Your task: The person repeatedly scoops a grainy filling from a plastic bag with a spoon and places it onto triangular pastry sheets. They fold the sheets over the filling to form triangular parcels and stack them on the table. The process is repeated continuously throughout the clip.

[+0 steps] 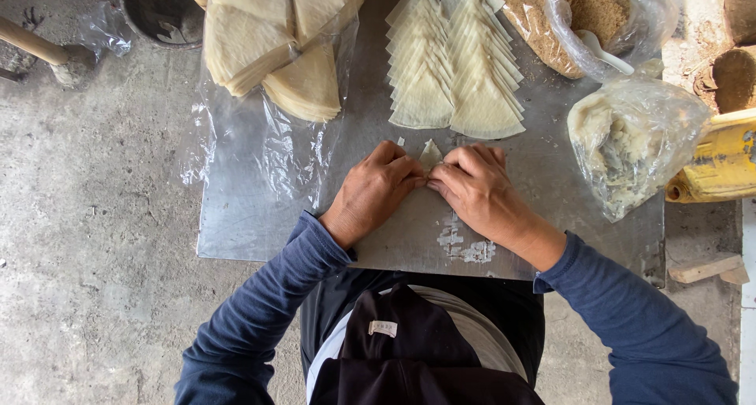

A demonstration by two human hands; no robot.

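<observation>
**Two hands pinch a small pastry piece at mid-frame**

Most of the pastry piece [430, 154] is hidden under the fingers; only a pale, pointed tip shows between the two hands, so its full shape is hard to make out. It lies on the metal sheet [252, 224] at the centre of the frame. The left hand [376, 189] and the right hand [476, 186] meet over it, fingers curled and closed on its edges from either side.

Just above, two fanned rows of wedge-shaped wrappers [453, 66] overlap like scales. At upper left a stack of wrappers [272, 42] sits on clear plastic, cut off by the top edge. At upper right an open bag of brown crumbs [587, 19] holds a white spoon [602, 50]; below it a clear bag of pale paste [630, 141] rests near the sheet's right edge. White smears [465, 243] mark the sheet beneath the right wrist.
</observation>
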